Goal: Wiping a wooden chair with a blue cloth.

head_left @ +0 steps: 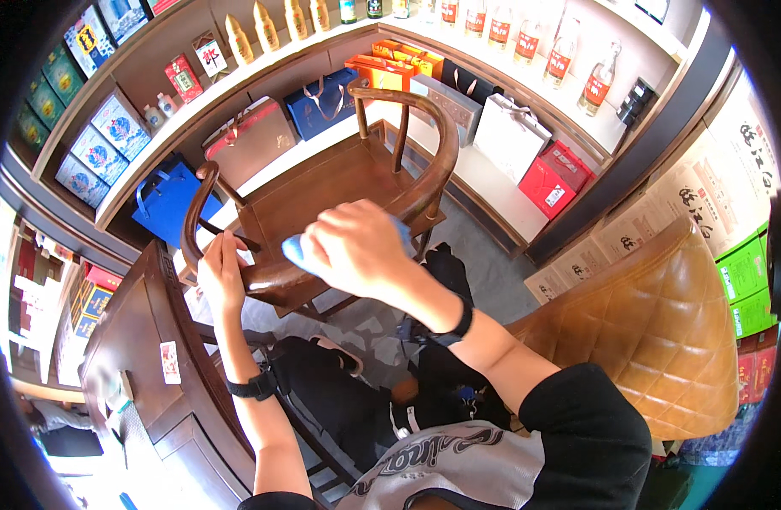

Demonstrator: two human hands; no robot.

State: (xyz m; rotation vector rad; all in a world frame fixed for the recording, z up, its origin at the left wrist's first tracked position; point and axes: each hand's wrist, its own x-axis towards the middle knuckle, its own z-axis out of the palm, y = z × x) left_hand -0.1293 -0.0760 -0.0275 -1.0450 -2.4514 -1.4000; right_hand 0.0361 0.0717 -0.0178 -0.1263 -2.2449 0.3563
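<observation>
A dark brown wooden armchair (pixel 318 183) with a curved horseshoe rail stands in front of me. My left hand (pixel 221 272) is closed round the near left part of its rail, thumb and fingers on the wood. A blue cloth (pixel 293 252) is bunched under my right hand (pixel 352 246), which presses it against the near top of the rail. Only the cloth's edges show on either side of the fingers; the hand covers the rest. Both forearms wear black wrist straps.
Shelves with bottles (pixel 556 64), boxes and gift bags (pixel 516 134) curve behind the chair. At my right is a quilted tan leather chair (pixel 637 331), with stacked cartons (pixel 641 234) beyond it. A dark wooden desk (pixel 152 340) stands close on my left.
</observation>
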